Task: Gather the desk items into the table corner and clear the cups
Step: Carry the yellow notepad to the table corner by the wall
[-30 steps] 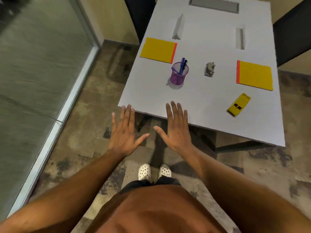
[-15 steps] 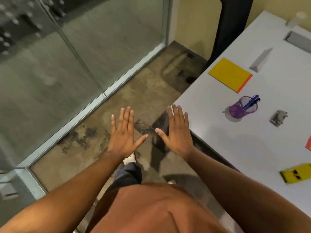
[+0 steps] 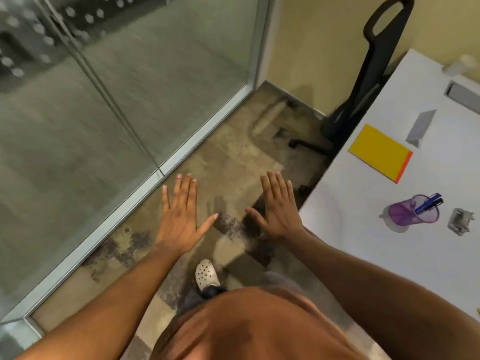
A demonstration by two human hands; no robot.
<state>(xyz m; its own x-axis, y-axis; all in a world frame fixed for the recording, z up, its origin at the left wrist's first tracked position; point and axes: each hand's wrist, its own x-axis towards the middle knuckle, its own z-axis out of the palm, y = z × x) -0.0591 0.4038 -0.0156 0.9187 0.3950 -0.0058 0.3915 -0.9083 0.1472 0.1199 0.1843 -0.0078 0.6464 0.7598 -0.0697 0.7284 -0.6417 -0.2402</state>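
Both hands were held out flat over the floor, palms down, fingers straight & spread, holding nothing. The left hand (image 3: 179,216) hung above the mottled brown-and-grey floor (image 3: 228,162), near the metal base rail of the glass partition wall (image 3: 104,100) on the left. The right hand (image 3: 279,207) hovered just left of the near-left corner of the white tabletop (image 3: 389,255), not touching it.

On the tabletop, right side of view, the desk items lay spread apart. A translucent purple plastic pen cup (image 3: 413,213) stood on a pale round base w/ a blue pen (image 3: 428,203) leaning inside it. Just right of the cup sat a small grey metal gadget (image 3: 459,221), shape too small to tell. Farther back lay a yellow notepad w/ an orange-red edge strip (image 3: 379,152), flat, near the tabletop's left edge. Beyond it stood a grey folded tent-shaped card (image 3: 420,127). At the far right edge a grey rectangular inset panel (image 3: 465,94) was partly cut off by the frame, and a pale cylindrical thing (image 3: 459,64), blurred, stood at the far corner; whether it was a cup could not be told.

A black office chair (image 3: 374,74) w/ an open loop at the top of its back stood against the tabletop's far-left side, before a beige wall (image 3: 311,48). Near the bottom, one white perforated clog (image 3: 206,275) showed on the floor, below it an orange-brown shirt (image 3: 259,328).
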